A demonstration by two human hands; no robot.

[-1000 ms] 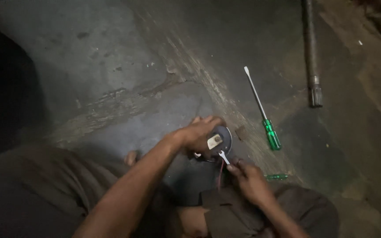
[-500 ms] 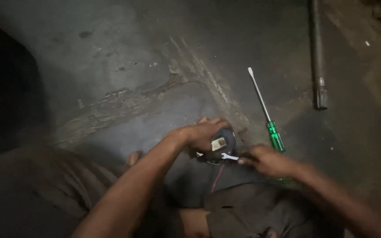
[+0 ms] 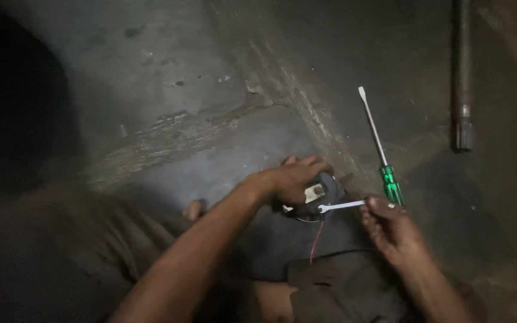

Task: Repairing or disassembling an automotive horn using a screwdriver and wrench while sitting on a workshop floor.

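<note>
We're looking down at a dim concrete floor [image 3: 151, 78], and our left hand [image 3: 291, 179] is clamped over a small round dark device [image 3: 324, 191], fingers curled around its top, pinning it against our lap just above the knee. A pale label shows on its face, and a thin red wire [image 3: 316, 239] trails down from it over the dark trousers [image 3: 330, 287].

Our right hand [image 3: 390, 230] pinches the tail of a small silver spanner [image 3: 341, 206], fingers closed on it, with the head seated at the device's edge. That's a slim tool on a small fastener: if the head isn't square on, it looks likely to slip off and round the fastener, or jab the left fingers sitting just beside it. The loose wire hangs right under the spanner's swing, so a wide stroke could snag it.

Just beside the right hand lies a green-handled screwdriver [image 3: 379, 152], shaft pointing away from us; the knuckles are near the handle and could knock it. Farther right, well apart, a dark metal pipe [image 3: 463, 78] lies along the floor. Ahead and to the left the floor is open, marked only by a rough cracked seam [image 3: 169, 128]. Room to swing is tightest on the right.
</note>
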